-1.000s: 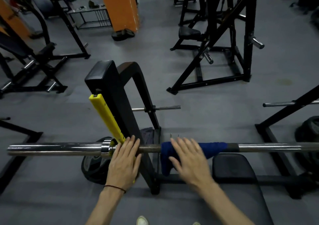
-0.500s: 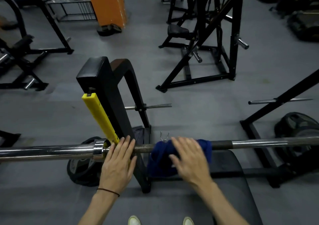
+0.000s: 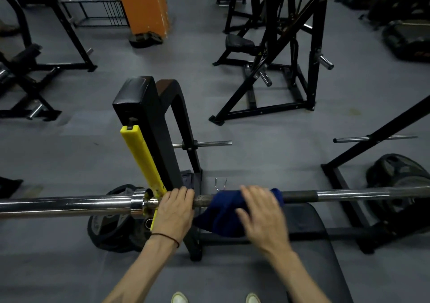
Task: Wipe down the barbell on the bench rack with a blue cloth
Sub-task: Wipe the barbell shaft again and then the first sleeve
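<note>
A chrome barbell [image 3: 69, 206] lies across the bench rack from left to right, low in the head view. A dark blue cloth [image 3: 221, 212] is draped over the bar's knurled middle and hangs down in front. My right hand [image 3: 263, 216] presses flat on the cloth, fingers apart and blurred by motion. My left hand [image 3: 174, 209] lies on the bar just right of the collar, beside the black rack upright [image 3: 149, 126] with its yellow guard [image 3: 139, 158].
The black bench pad [image 3: 311, 244] lies under the bar at the right. A weight plate [image 3: 109, 230] leans on the floor at the left, another plate [image 3: 400, 174] at the right. Black machine frames [image 3: 279, 70] and an orange pillar [image 3: 144, 5] stand beyond.
My right hand and the cloth have slid left along the bar towards the left hand, and the cloth has bunched up. The left hand has stayed at the collar. The view shifted slightly.
</note>
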### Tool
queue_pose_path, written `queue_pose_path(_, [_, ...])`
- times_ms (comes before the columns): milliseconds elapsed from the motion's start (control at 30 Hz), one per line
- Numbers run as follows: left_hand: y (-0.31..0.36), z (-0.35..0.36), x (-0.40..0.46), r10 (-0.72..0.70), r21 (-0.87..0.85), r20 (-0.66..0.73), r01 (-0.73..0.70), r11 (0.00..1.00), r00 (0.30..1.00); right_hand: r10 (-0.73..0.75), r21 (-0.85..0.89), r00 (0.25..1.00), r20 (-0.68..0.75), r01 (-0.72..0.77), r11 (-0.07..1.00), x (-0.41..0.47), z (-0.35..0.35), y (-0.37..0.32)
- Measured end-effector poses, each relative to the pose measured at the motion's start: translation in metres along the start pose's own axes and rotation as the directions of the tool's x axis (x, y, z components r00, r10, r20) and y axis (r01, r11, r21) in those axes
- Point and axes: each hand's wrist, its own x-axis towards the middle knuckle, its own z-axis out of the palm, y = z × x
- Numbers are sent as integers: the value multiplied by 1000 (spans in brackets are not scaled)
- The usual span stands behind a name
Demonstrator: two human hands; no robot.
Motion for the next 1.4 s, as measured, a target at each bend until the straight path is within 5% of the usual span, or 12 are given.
queue_pose_path(133, [-2, -6, 18, 8, 61, 185, -19, 998, 983, 282, -62, 952, -123, -291, 955, -16, -21, 51])
queue_pose_path(233, [-2, -26, 35, 25, 81, 347, -57, 995, 937, 473, 41, 857, -203, -475, 879, 6, 4, -4])
queue_pose_path(400, [-8, -32, 53, 63, 11, 497, -78, 997, 866, 69, 111, 996, 50, -74, 991, 21, 28, -102])
queue_pose_path(500, [-19, -18, 30, 151, -102, 330, -124, 987, 932, 30, 3, 999, 36, -30, 1000, 6, 13, -45])
queue_pose_path(600, [-33, 4, 0, 242, -183, 30, -232, 955, 970, 266, -44, 961, -79, -270, 962, -8, -12, 16])
queue_pose_path(733, [-34, 12, -8, 254, -192, -135, -277, 941, 958, 532, 120, 825, -193, -518, 847, 12, 20, -50])
queue_pose_path(833, [-34, 7, -4, 270, -191, -176, -302, 934, 946, 216, 139, 976, -16, -212, 967, 13, 42, -115])
queue_pose_path(933, [-39, 7, -8, 270, -246, -166, -305, 920, 948, -59, -13, 997, 49, 59, 998, 9, 27, -68])
queue_pose_path(1067, [-36, 10, -10, 241, -230, -150, -270, 935, 959, 268, -129, 954, -134, -285, 950, -14, -5, 3])
queue_pose_path(1200, [-33, 12, -11, 247, -178, -127, -267, 947, 961, 592, 137, 774, -224, -577, 805, 17, 31, -77])
queue_pose_path(1300, [-35, 12, -13, 255, -207, -134, -279, 938, 958, 177, 86, 984, -38, -173, 981, 14, 45, -124])
queue_pose_path(1400, [-37, 11, -23, 221, -250, -157, -255, 934, 963, -53, -59, 998, 20, 54, 997, -2, 25, -67])
